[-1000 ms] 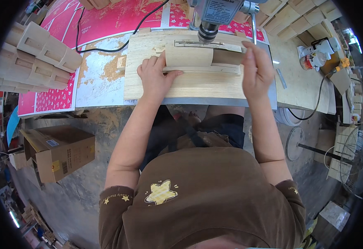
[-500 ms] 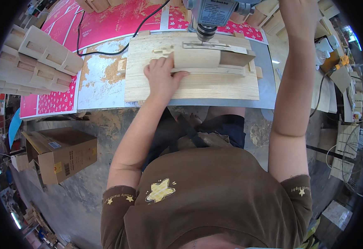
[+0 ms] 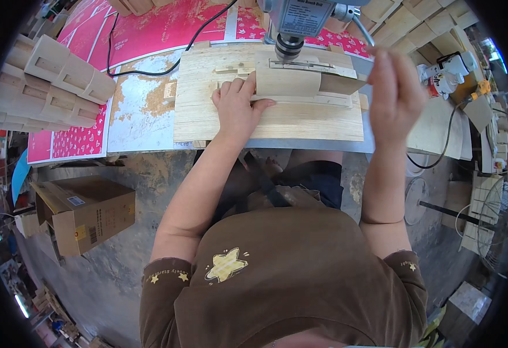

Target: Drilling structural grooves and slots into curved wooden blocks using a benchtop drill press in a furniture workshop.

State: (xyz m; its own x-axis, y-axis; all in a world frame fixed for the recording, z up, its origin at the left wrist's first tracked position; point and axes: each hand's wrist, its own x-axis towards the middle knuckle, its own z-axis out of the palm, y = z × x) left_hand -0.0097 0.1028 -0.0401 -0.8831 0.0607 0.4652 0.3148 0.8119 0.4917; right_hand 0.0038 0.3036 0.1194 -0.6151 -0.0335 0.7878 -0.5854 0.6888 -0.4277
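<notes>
My left hand (image 3: 236,107) grips the left end of a pale wooden block (image 3: 288,83) with a smooth front face, thumb along its near side and fingers behind. The block lies against thin strips on a flat wooden board (image 3: 219,124). A bench drill (image 3: 303,20) stands over it, its chuck (image 3: 289,47) low above a narrow slot in the block's top. Where the bit meets the wood is hidden. My right hand (image 3: 398,95) is raised at the right, fingers curled around the end of the drill's metal lever (image 3: 363,28); the grip is partly blurred.
Stacked wooden pieces (image 3: 56,81) rise at the left; more (image 3: 416,26) stand at the far right. A black cable (image 3: 193,43) crosses the pink-covered table (image 3: 161,29). A cardboard box (image 3: 91,214) sits on the floor at left. White bottles (image 3: 448,81) stand at the right.
My right hand has come down and nearer from the far right, and the lever now slants down to it. The chuck sits lower. My left hand and the block have shifted right.
</notes>
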